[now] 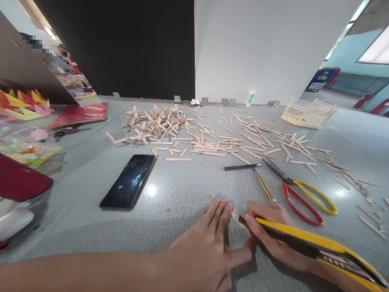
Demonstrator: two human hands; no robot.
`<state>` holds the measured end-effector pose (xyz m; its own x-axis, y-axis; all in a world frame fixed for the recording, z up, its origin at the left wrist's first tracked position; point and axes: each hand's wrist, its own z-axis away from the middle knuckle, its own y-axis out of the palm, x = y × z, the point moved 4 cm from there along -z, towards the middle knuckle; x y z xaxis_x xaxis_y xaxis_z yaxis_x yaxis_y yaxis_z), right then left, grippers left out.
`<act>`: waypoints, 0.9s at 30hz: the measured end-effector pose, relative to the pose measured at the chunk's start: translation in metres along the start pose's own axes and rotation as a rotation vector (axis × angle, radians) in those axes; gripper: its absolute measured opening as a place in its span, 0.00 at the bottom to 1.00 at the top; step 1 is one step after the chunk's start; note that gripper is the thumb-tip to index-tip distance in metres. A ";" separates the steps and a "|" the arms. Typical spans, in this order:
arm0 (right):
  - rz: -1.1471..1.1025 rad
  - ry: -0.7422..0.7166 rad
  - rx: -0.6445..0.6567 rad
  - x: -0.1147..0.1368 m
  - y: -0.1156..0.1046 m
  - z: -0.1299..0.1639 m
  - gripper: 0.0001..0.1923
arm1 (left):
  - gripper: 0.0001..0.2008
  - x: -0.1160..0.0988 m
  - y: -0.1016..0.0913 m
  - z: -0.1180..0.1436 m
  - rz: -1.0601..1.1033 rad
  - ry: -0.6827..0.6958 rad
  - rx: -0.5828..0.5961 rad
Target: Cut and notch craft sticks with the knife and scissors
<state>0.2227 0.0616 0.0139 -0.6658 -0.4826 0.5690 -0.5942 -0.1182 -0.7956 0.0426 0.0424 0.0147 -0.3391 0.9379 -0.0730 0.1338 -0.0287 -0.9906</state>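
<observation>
Pinning wooden stick (236,219) between left fingers (219,211), apparently touching knife (316,243) tip.

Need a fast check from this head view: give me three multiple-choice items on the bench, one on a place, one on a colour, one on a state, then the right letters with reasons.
1. Where does the black flat smartphone lie relative to the left hand?
A. beyond it, to the left
B. under it
C. right of the scissors

2. What colours are the handles of the metal scissors?
A. both blue
B. one red, one yellow
C. both black

3. What is the right hand doing?
A. resting open and empty
B. gripping a yellow utility knife at a thin wooden stick
C. holding the scissors

Answers:
1 A, the phone lies on the grey table up and left of the flat left hand.
2 B, one loop is red, the other yellow.
3 B, its fingers wrap the knife, whose tip meets the stick that the left hand pins.
</observation>
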 end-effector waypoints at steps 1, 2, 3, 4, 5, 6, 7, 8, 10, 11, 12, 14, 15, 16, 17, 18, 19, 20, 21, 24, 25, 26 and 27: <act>0.000 0.002 0.002 0.000 0.000 0.000 0.22 | 0.25 0.000 0.000 0.000 0.003 0.000 0.010; 0.000 0.003 0.004 0.000 -0.001 0.000 0.22 | 0.25 0.000 0.000 0.000 0.005 -0.002 0.019; 0.000 0.004 0.007 0.000 -0.001 0.000 0.22 | 0.25 0.000 0.000 0.000 0.007 -0.004 0.026; 0.000 0.004 0.010 0.000 -0.001 0.000 0.22 | 0.26 0.000 0.000 0.000 0.009 -0.006 0.032; 0.000 0.004 0.011 0.001 -0.002 -0.001 0.22 | 0.26 0.000 0.000 0.000 0.012 -0.008 0.035; 0.001 0.005 0.012 0.001 -0.002 -0.001 0.22 | 0.27 0.001 0.000 0.000 0.015 -0.009 0.037; 0.001 0.006 0.009 0.000 -0.003 -0.002 0.23 | 0.28 0.001 0.000 0.000 0.020 -0.008 0.038; 0.001 0.007 0.006 0.000 -0.003 -0.002 0.23 | 0.28 0.001 0.000 0.000 0.024 -0.006 0.038; 0.003 0.006 -0.004 -0.001 -0.003 -0.001 0.22 | 0.29 0.002 0.001 0.000 0.025 -0.005 0.042; 0.004 0.004 -0.009 -0.002 -0.002 0.000 0.22 | 0.29 0.002 0.002 0.000 0.022 0.000 0.043; 0.004 -0.002 -0.015 -0.002 -0.003 0.001 0.22 | 0.29 0.002 0.002 0.000 0.018 0.005 0.043; 0.003 -0.022 -0.029 -0.001 -0.003 0.003 0.21 | 0.31 0.002 0.002 0.000 0.001 0.014 0.037; 0.005 -0.032 -0.044 0.000 -0.004 0.004 0.22 | 0.32 0.002 0.001 0.001 -0.012 0.017 0.034; 0.012 -0.039 -0.066 0.000 -0.006 0.004 0.21 | 0.33 0.002 0.001 0.001 -0.031 0.015 0.029; 0.026 -0.043 -0.096 0.001 -0.007 0.004 0.20 | 0.34 0.001 0.001 0.001 -0.054 0.012 0.028; 0.047 -0.045 -0.129 0.001 -0.009 0.003 0.18 | 0.35 0.001 0.001 0.002 -0.083 0.008 0.030; 0.073 -0.049 -0.160 0.000 -0.011 0.003 0.15 | 0.36 0.000 0.001 0.002 -0.117 0.007 0.031; 0.107 -0.058 -0.187 -0.001 -0.013 0.002 0.11 | 0.36 -0.002 0.002 0.003 -0.155 0.008 0.028; 0.146 -0.076 -0.204 -0.003 -0.015 0.002 0.07 | 0.35 -0.003 0.002 0.004 -0.199 0.007 0.014; 0.308 -0.191 -0.225 -0.011 -0.022 0.005 0.09 | 0.28 -0.005 0.000 0.004 -0.321 -0.004 -0.094; 0.373 -0.231 -0.224 -0.013 -0.024 0.006 0.11 | 0.25 -0.005 -0.002 0.004 -0.340 -0.009 -0.135; 0.438 -0.266 -0.222 -0.016 -0.027 0.007 0.13 | 0.21 -0.004 -0.003 0.004 -0.333 -0.033 -0.171; 0.498 -0.291 -0.218 -0.018 -0.029 0.007 0.16 | 0.18 -0.001 -0.004 0.003 -0.302 -0.060 -0.187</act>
<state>0.2554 0.0676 0.0250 -0.7549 -0.6550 0.0351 -0.3426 0.3481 -0.8726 0.0398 0.0402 0.0189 -0.4430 0.8722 0.2073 0.1858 0.3155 -0.9306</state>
